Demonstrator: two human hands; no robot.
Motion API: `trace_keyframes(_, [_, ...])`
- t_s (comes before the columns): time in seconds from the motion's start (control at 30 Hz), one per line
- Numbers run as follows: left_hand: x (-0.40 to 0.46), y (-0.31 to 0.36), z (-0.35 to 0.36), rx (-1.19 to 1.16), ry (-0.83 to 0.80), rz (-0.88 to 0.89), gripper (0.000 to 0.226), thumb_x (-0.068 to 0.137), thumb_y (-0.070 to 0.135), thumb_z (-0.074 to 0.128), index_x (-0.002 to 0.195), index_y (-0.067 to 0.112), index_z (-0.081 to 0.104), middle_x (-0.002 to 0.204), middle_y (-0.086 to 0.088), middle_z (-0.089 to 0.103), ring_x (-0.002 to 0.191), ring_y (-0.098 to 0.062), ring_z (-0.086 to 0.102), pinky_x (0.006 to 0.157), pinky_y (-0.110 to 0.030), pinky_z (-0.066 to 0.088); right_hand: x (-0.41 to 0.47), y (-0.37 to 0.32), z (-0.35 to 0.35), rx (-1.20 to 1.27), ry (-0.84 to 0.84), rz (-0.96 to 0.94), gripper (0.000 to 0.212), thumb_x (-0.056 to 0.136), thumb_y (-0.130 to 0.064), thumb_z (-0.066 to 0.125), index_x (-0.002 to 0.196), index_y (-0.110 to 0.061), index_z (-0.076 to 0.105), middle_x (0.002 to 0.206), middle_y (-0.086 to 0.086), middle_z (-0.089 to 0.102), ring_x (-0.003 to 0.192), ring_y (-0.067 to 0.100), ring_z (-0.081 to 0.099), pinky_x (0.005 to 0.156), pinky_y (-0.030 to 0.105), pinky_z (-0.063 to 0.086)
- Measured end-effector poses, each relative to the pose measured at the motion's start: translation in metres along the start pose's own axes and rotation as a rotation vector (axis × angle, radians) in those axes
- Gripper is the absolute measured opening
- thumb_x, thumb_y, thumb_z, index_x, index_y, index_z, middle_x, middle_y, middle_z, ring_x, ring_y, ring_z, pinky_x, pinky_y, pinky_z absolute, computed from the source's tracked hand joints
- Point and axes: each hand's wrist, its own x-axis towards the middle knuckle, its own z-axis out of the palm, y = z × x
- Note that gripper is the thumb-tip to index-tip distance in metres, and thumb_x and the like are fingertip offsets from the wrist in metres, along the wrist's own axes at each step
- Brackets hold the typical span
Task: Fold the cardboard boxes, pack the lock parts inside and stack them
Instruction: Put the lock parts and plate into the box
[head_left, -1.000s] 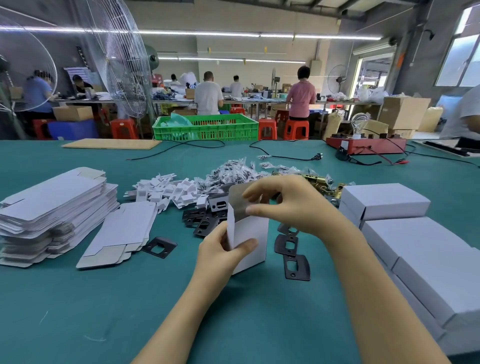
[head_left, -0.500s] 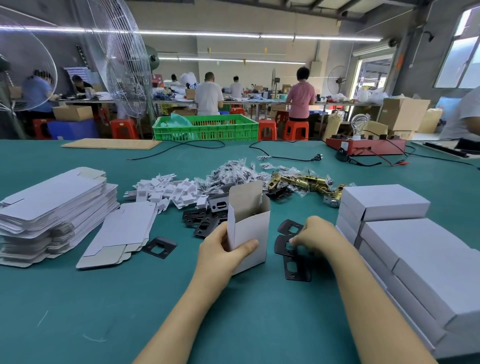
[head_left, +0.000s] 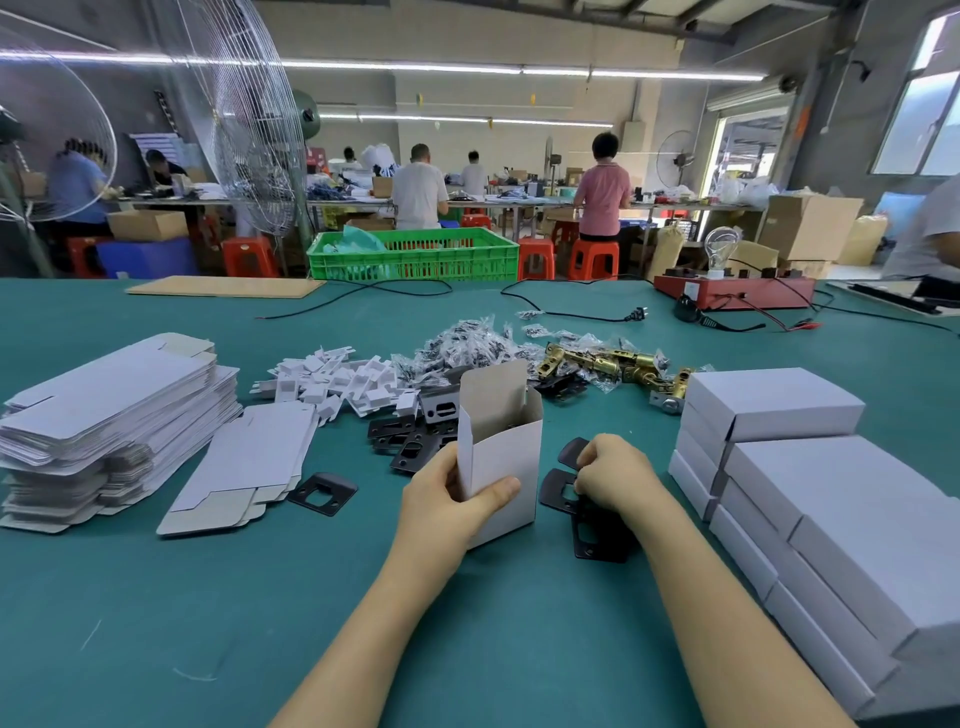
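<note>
An open white cardboard box (head_left: 506, 457) stands upright on the green table (head_left: 156, 623), its top flap raised. My left hand (head_left: 449, 501) grips its lower left side, thumb across the front. Just right of the box, my right hand (head_left: 613, 475) curls its fingers onto black metal lock plates (head_left: 558, 488) lying flat on the table. Brass latch bolts (head_left: 602, 364) and bagged screws (head_left: 467, 345) lie behind the box. Finished closed white boxes (head_left: 831, 499) are stacked at the right.
A stack of flat unfolded box blanks (head_left: 109, 415) sits at the left, with one loose blank (head_left: 249, 462) and a black plate (head_left: 323, 492) beside it. White plastic inserts (head_left: 332, 382) lie mid-table. A green crate (head_left: 415, 254), cables and a red tester (head_left: 732, 291) stand at the far edge.
My right hand dropped from the box's top flap down to the black plates on the table right of the box. My left hand and the box stayed put.
</note>
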Motion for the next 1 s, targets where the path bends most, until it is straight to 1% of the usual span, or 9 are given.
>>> trace_keyframes(0.1, [0.0, 0.0, 0.0, -0.005, 0.007, 0.004, 0.039, 0.063, 0.033, 0.078, 0.101, 0.033, 0.069, 0.1, 0.009, 0.074, 0.097, -0.013, 0.068, 0.091, -0.045, 0.055, -0.005, 0.003, -0.01, 0.068, -0.136, -0.062, 0.038, 0.081, -0.02, 0.072, 0.115, -0.008, 0.061, 0.122, 0.012, 0.05, 0.111, 0.026, 0.052, 0.087, 0.033, 0.046])
trace_keyframes(0.23, [0.001, -0.001, 0.0, -0.003, 0.014, 0.004, 0.039, 0.062, 0.032, 0.078, 0.1, 0.033, 0.069, 0.1, 0.01, 0.074, 0.097, -0.012, 0.068, 0.09, -0.044, 0.055, -0.014, 0.008, -0.019, 0.024, -0.304, -0.245, 0.059, 0.073, -0.036, 0.082, 0.125, -0.03, 0.055, 0.126, 0.005, 0.04, 0.117, 0.017, 0.047, 0.099, 0.028, 0.039])
trace_keyframes(0.43, [0.001, 0.0, 0.0, 0.005, 0.022, 0.014, 0.037, 0.062, 0.032, 0.077, 0.098, 0.029, 0.069, 0.1, 0.006, 0.074, 0.097, -0.016, 0.068, 0.09, -0.046, 0.054, -0.01, -0.003, 0.002, -0.028, -0.207, -0.402, 0.044, 0.08, -0.029, 0.076, 0.121, -0.021, 0.061, 0.118, 0.01, 0.047, 0.114, 0.024, 0.051, 0.095, 0.03, 0.043])
trace_keyframes(0.5, [0.001, 0.001, 0.0, 0.004, 0.023, 0.013, 0.038, 0.062, 0.032, 0.077, 0.098, 0.028, 0.069, 0.1, 0.005, 0.074, 0.096, -0.016, 0.068, 0.089, -0.045, 0.055, -0.009, -0.003, 0.004, -0.014, -0.178, -0.353, 0.05, 0.078, -0.031, 0.078, 0.122, -0.016, 0.059, 0.117, 0.01, 0.051, 0.109, 0.023, 0.054, 0.087, 0.028, 0.045])
trace_keyframes(0.63, [0.001, 0.0, -0.001, 0.002, 0.021, 0.009, 0.037, 0.062, 0.033, 0.077, 0.097, 0.029, 0.069, 0.099, 0.006, 0.073, 0.095, -0.015, 0.068, 0.088, -0.045, 0.055, -0.007, -0.001, 0.003, 0.065, -0.173, -0.279, 0.055, 0.073, -0.03, 0.082, 0.12, -0.013, 0.059, 0.09, -0.002, 0.056, 0.08, 0.011, 0.055, 0.064, 0.023, 0.042])
trace_keyframes(0.73, [0.001, -0.002, -0.001, -0.004, 0.016, 0.01, 0.037, 0.062, 0.033, 0.078, 0.098, 0.03, 0.069, 0.099, 0.006, 0.074, 0.095, -0.016, 0.068, 0.088, -0.045, 0.055, -0.006, 0.0, 0.002, 0.037, -0.22, -0.302, 0.058, 0.078, -0.033, 0.078, 0.129, -0.023, 0.053, 0.114, 0.004, 0.042, 0.11, 0.019, 0.05, 0.091, 0.029, 0.043])
trace_keyframes(0.8, [0.001, -0.002, -0.001, -0.006, 0.016, 0.014, 0.037, 0.062, 0.032, 0.077, 0.098, 0.031, 0.069, 0.098, 0.008, 0.074, 0.095, -0.015, 0.068, 0.088, -0.045, 0.056, -0.007, 0.0, 0.002, -0.026, -0.235, -0.333, 0.049, 0.081, -0.037, 0.075, 0.125, -0.027, 0.056, 0.119, 0.005, 0.036, 0.116, 0.023, 0.045, 0.102, 0.034, 0.039])
trace_keyframes(0.9, [0.001, -0.002, -0.001, -0.007, 0.012, 0.02, 0.038, 0.063, 0.032, 0.077, 0.1, 0.031, 0.068, 0.1, 0.007, 0.074, 0.097, -0.016, 0.068, 0.089, -0.046, 0.055, -0.009, 0.0, 0.003, -0.023, -0.208, -0.352, 0.032, 0.08, -0.038, 0.074, 0.104, -0.024, 0.059, 0.111, 0.004, 0.038, 0.108, 0.023, 0.048, 0.097, 0.035, 0.042])
trace_keyframes(1.0, [0.001, -0.002, 0.0, -0.012, 0.008, 0.025, 0.039, 0.063, 0.032, 0.077, 0.102, 0.031, 0.068, 0.101, 0.007, 0.074, 0.098, -0.016, 0.068, 0.09, -0.046, 0.055, -0.009, 0.001, 0.002, -0.063, -0.188, -0.372, 0.032, 0.081, -0.041, 0.073, 0.095, -0.022, 0.053, 0.106, 0.002, 0.039, 0.1, 0.022, 0.05, 0.089, 0.033, 0.044])
